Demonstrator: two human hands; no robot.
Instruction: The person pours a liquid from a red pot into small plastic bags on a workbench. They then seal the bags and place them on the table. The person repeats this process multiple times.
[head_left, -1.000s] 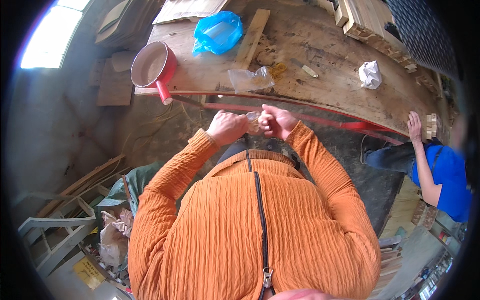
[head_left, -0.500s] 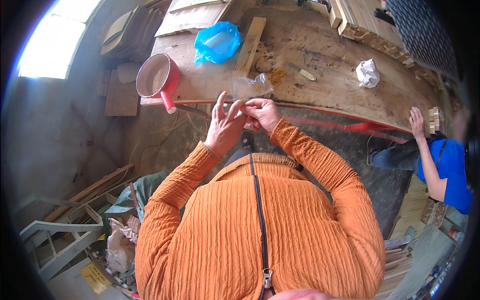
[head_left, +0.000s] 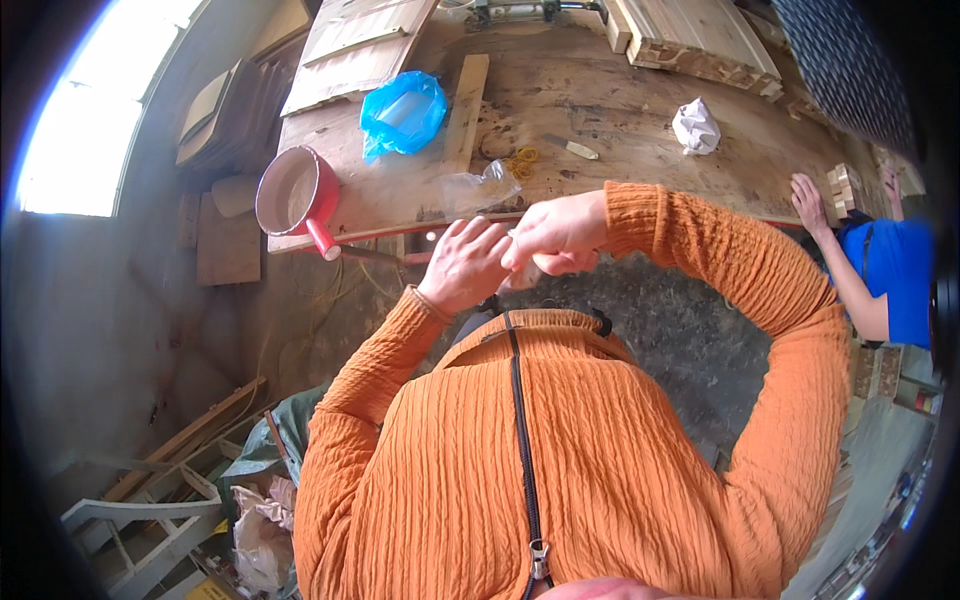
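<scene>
In front of my chest, above the floor just short of the workbench edge, my two hands meet. My left hand [head_left: 464,266] is closed, its fingers curled with the back of the hand facing up. My right hand [head_left: 562,236] is closed too, its wrist bent and forearm raised across from the right. A small pale, translucent thing [head_left: 520,275] shows below and between the fingers; its kind is unclear. Nearest on the bench lie a clear plastic bag [head_left: 482,190] and yellow rubber bands [head_left: 522,162].
The wooden workbench [head_left: 640,180] holds a red pot [head_left: 325,185], a blue plastic bag [head_left: 428,122], a wood strip [head_left: 468,105], a small blade-like tool [head_left: 581,150], crumpled white paper [head_left: 697,127] and wood panels [head_left: 690,48]. A co-worker's hand [head_left: 808,202] rests on the right edge.
My right elbow has swung up and outward, and my right hand has turned over with fingers closed. The left fingers, spread before, are curled now. The pale thing between my hands shows more.
</scene>
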